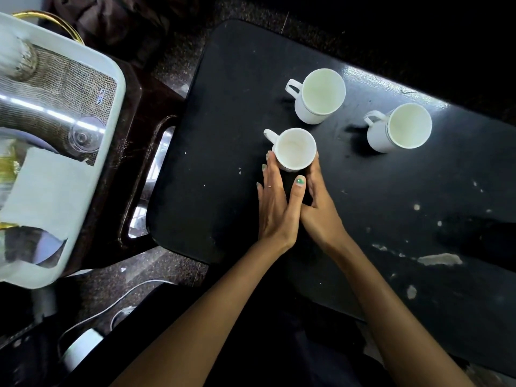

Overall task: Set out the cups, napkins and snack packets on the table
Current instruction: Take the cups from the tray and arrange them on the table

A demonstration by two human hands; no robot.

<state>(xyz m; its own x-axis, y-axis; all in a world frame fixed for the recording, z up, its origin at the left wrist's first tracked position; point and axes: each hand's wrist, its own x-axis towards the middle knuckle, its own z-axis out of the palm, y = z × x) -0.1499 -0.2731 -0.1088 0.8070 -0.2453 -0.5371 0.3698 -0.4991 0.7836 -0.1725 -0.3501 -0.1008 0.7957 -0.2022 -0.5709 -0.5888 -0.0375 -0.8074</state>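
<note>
Three white handled cups stand upright on the black table. The nearest cup is empty, with its handle pointing to the far left. Both hands hold this cup between them. My left hand has its fingers along the cup's left side and its thumb against the near side. My right hand wraps the cup's right side, its fingertips hidden behind the cup. A second cup stands just beyond, and a third cup is further right. I see no snack packets.
A pale tray sits on a dark stand to the left, carrying a folded white napkin, an upturned clear glass and a mesh mat. The table's right part is scuffed with pale marks. A white cable lies on the floor at lower left.
</note>
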